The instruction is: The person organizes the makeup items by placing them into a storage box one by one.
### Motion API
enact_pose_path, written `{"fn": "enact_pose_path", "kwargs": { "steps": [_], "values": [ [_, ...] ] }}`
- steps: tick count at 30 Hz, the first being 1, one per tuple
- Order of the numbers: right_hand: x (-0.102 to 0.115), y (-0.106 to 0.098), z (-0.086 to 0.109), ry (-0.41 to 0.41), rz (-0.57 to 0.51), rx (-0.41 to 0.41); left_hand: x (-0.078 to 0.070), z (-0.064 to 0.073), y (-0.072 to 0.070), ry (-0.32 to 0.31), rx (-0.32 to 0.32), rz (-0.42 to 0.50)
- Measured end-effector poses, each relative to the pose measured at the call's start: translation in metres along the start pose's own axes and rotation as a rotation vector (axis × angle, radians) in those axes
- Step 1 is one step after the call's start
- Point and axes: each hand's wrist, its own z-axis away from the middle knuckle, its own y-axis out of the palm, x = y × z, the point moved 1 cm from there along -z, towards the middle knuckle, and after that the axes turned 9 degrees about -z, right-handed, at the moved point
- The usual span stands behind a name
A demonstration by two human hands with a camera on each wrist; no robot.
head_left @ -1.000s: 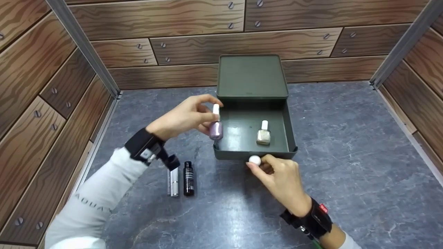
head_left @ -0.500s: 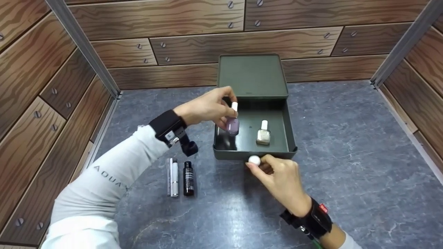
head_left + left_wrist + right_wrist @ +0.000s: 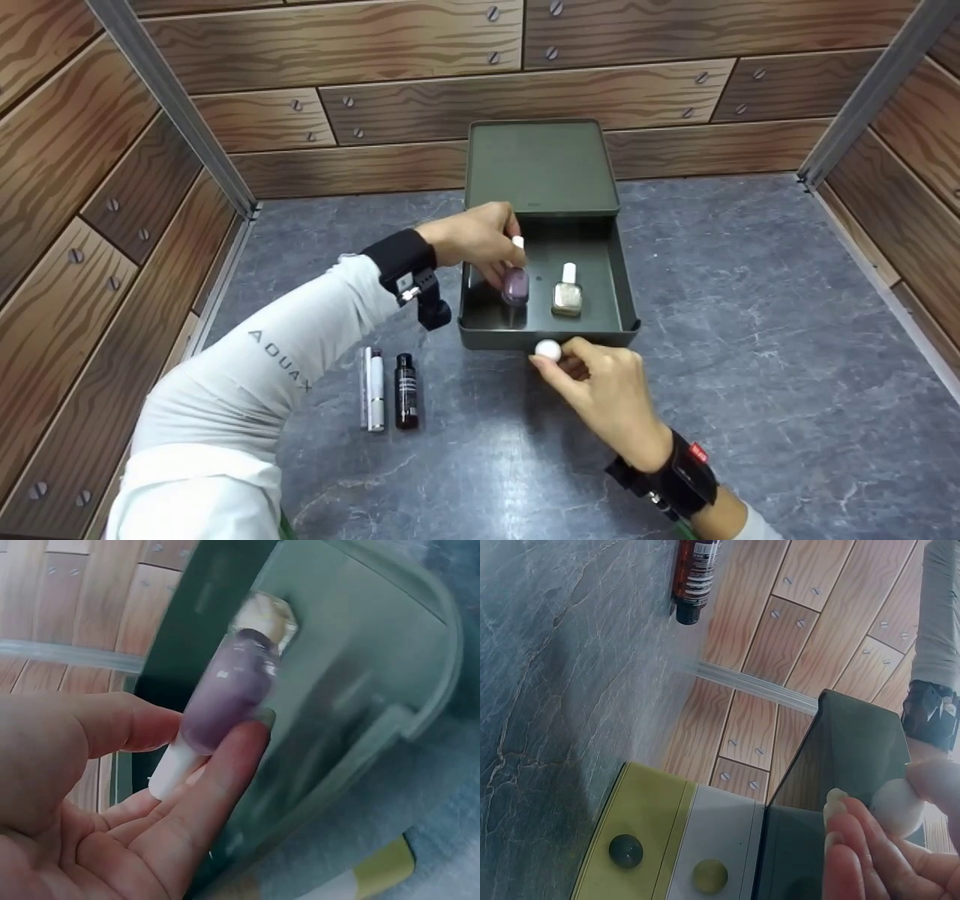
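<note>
My left hand (image 3: pixel 476 234) pinches a bottle of purple nail polish (image 3: pixel 515 287) by its white cap, low inside the pulled-out green drawer (image 3: pixel 480 339). In the left wrist view the purple bottle tilts between thumb and fingers. To its right in the drawer lies a gold nail polish bottle (image 3: pixel 567 299) with a white cap. My right hand (image 3: pixel 611 394) pinches the round white knob (image 3: pixel 547 350) on the drawer's front. Thumb and fingertips lie around that knob in the right wrist view.
Left of the drawer, a dark bottle (image 3: pixel 406 394) and slim white and silver tubes (image 3: pixel 376 397) lie on the marbled table. Under the green drawer, the right wrist view shows a white drawer front (image 3: pixel 720 832) and a yellow one (image 3: pixel 630 802). Wood-patterned walls surround the table.
My left hand has carried the purple nail polish rightward from the drawer's left edge, then lower into the drawer. My right hand keeps its hold on the knob.
</note>
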Motion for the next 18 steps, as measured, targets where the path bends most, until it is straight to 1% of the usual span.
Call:
{"fn": "enact_pose_path", "kwargs": {
  "steps": [3,7,13,18],
  "values": [
    [0.001,0.001,0.001,0.002,-0.005,0.003,-0.003,-0.002,0.003,-0.002,0.002,-0.052],
    [0.001,0.001,0.001,0.015,-0.009,0.012,-0.009,-0.004,0.009,-0.026,-0.005,-0.102],
    [0.001,0.001,0.001,0.020,-0.003,0.020,-0.008,-0.006,0.018,-0.030,-0.044,-0.240],
    [0.002,0.001,0.001,0.014,-0.001,0.017,-0.007,-0.009,0.022,-0.052,-0.054,-0.275]
  ]
}}
